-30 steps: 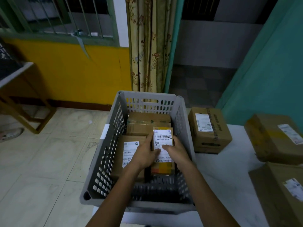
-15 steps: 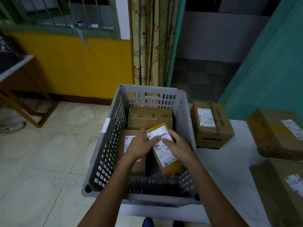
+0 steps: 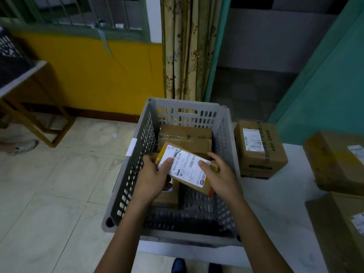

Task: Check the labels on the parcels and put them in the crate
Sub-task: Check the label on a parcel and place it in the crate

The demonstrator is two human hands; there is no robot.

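Small parcel sits mid-frame, held tilted over the grey crate, white label face up. Left hand grips its left end, thumb on the label; right hand pinches the right end, fingers wrapped around the edge. Looks like rigid cardboard, probably light, since both hands hold it easily. Tape and label are likely slick, so grip the short cardboard ends. Two parcels already in the crate: one upper centre, one under the left hand. More boxes wait on the white table at right.
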